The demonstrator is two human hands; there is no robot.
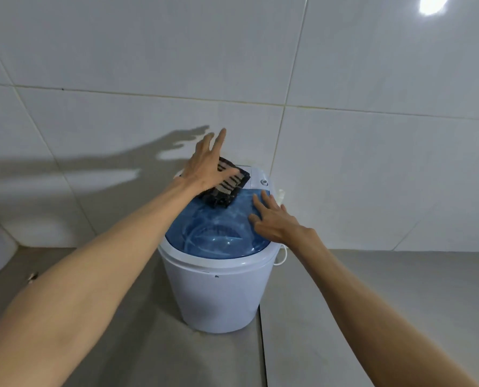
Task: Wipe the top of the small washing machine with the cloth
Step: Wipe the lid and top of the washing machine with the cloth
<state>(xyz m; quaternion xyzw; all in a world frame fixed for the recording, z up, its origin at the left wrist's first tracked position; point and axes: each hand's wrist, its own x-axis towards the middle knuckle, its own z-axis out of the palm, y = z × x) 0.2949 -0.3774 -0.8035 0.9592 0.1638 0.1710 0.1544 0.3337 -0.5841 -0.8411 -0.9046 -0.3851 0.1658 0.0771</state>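
A small white washing machine (pixel 218 291) with a translucent blue lid (pixel 218 227) stands on the floor against the tiled wall. A dark cloth with pale stripes (pixel 227 188) lies folded on the far part of the lid, near the white control panel. My left hand (pixel 207 166) hovers over the cloth's left side with fingers spread, its thumb lying across the cloth; it holds nothing. My right hand (pixel 274 219) rests flat on the lid's right edge, fingers apart, a short way from the cloth.
White wall tiles (pixel 372 163) rise directly behind the machine. A white cord or hose (pixel 281 255) hangs at the machine's right side. Grey floor tiles (pixel 372 317) spread around it. A small metal fitting (pixel 33 276) sits on the floor at the left.
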